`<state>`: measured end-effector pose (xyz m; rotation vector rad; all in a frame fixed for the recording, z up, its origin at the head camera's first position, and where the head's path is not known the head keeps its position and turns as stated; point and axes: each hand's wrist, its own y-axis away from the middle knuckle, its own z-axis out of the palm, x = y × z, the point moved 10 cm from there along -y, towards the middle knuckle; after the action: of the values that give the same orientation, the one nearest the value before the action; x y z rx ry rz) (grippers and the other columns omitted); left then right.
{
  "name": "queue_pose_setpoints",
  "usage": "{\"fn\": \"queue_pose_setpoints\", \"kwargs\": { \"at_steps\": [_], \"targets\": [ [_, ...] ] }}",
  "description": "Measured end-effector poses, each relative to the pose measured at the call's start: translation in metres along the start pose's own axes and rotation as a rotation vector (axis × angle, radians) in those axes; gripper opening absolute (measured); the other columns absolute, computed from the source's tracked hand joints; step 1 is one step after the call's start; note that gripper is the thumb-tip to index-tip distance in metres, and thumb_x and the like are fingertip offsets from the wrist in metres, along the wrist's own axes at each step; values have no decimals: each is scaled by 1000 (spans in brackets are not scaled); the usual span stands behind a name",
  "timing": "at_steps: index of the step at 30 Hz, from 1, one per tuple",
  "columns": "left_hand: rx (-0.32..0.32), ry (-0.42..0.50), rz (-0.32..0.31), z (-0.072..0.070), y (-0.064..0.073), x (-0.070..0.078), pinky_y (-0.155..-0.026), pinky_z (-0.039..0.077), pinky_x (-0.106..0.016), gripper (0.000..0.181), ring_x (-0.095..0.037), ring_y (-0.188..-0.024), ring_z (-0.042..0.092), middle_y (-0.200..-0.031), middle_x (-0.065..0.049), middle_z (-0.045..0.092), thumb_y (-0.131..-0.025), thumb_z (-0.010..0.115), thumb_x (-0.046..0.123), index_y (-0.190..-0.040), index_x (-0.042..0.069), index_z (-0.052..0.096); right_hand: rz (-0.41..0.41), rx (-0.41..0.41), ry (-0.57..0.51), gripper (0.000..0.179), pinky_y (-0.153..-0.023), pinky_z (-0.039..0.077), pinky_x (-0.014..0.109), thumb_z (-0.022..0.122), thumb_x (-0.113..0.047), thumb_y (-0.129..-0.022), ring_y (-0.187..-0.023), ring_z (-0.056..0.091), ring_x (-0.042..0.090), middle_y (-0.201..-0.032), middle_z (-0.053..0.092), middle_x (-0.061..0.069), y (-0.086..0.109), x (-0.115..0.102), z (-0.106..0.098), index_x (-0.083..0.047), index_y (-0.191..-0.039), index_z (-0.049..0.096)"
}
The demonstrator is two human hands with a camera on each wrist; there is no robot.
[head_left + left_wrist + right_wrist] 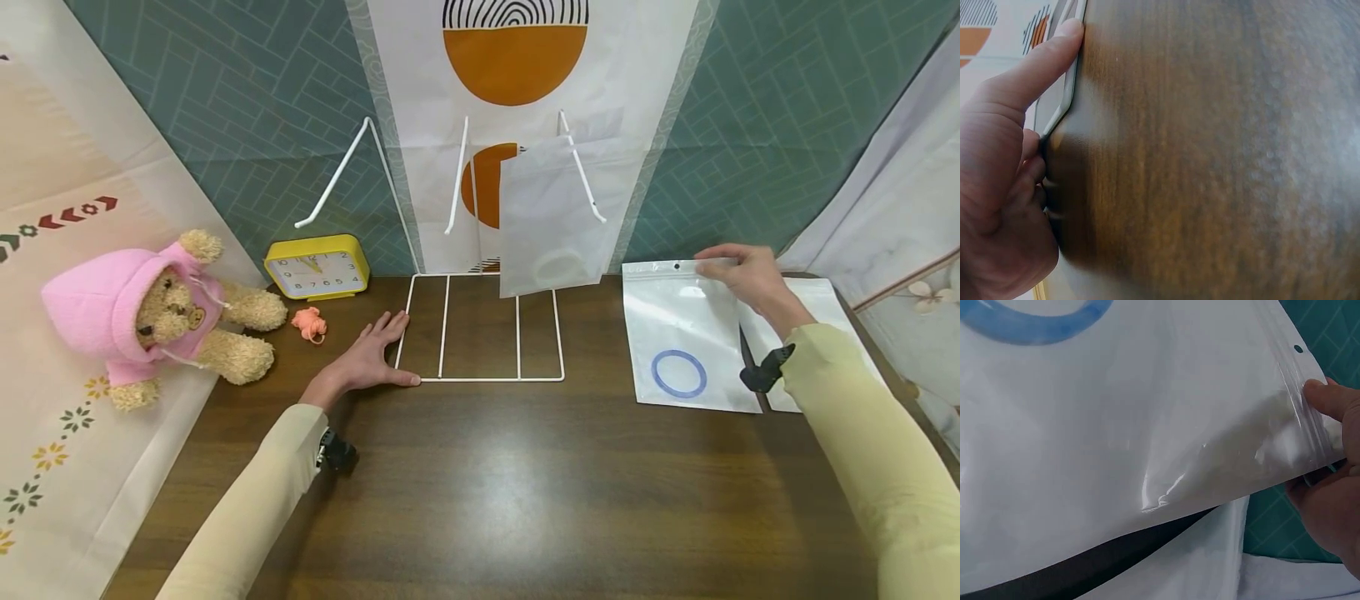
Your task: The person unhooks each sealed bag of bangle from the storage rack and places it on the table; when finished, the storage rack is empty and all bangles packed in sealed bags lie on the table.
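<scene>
A white wire rack (487, 380) with upright hooks stands at the back middle of the table. My left hand (367, 357) rests at the left side of its base, fingers spread and thumb along the front wire. On the right, my right hand (752, 279) pinches the upper right corner of a flat zip bag (682, 312) with a blue ring (702, 380) inside. Thumb on top, the hand grips the bag beside its zip strip in the right wrist view. A similar zip bag (551, 217) with a faint pale ring hangs from the rack's right hook.
Another white bag (813, 304) lies under my right forearm. To the left are a yellow clock (315, 267), a small coral yarn bundle (309, 325) and a teddy bear in a pink hoodie (120, 304). Patterned cloth (247, 92) covers the back.
</scene>
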<state>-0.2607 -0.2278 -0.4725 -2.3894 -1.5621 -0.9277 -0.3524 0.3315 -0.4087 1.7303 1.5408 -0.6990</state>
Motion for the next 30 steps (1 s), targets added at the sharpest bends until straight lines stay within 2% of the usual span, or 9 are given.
{"fn": "queue_pose_setpoints", "kwargs": {
  "at_steps": [5, 7, 12, 19, 25, 30],
  "targets": [
    [0, -3, -3, 2, 1, -2, -118, -1, -56, 116, -36, -151, -2, -166, -17, 9, -77, 85, 45, -159, 1, 15, -17, 10, 96, 51, -91, 40, 52, 65, -40, -97, -133, 35, 45, -146, 42, 29, 0, -2, 6, -3, -132, 63],
    [-1, -3, -4, 2, 1, -2, -118, -1, -56, 116, -36, -151, -3, -166, -17, 9, -77, 85, 45, -159, 1, 15, -21, 21, 113, 50, -89, 40, 51, 64, -37, -98, -129, 37, 44, -144, 44, 29, -1, -2, 9, 0, -131, 62],
    [-4, 0, -7, 1, 2, -1, -118, -1, -55, 116, -35, -151, -3, -166, -16, 9, -77, 84, 45, -159, 2, 15, -31, 40, 141, 46, -92, 39, 53, 64, -32, -99, -126, 38, 44, -141, 46, 29, -1, -3, 12, 3, -129, 62],
    [-6, -3, -11, -1, 0, 0, -118, -2, -55, 116, -34, -151, -3, -166, -15, 8, -77, 84, 45, -160, 3, 14, -41, 60, 186, 45, -96, 37, 60, 62, -32, -100, -132, 37, 49, -142, 45, 33, -2, -1, 10, 3, -129, 62],
    [-8, 3, -9, 0, 1, 2, -118, -2, -55, 116, -35, -151, -3, -166, -16, 8, -78, 84, 44, -160, 2, 14, -114, 113, 215, 34, -92, 38, 58, 62, -21, -100, -126, 43, 47, -137, 50, 33, -4, -5, 8, 5, -122, 66],
    [-6, 5, -8, 0, 2, 1, -118, -1, -55, 116, -36, -151, -3, -166, -16, 9, -78, 84, 45, -159, 2, 14, -248, 190, 270, 22, -103, 29, 63, 60, -7, -98, -126, 43, 51, -130, 54, 32, 0, -21, 5, 7, -113, 69]
  ]
}}
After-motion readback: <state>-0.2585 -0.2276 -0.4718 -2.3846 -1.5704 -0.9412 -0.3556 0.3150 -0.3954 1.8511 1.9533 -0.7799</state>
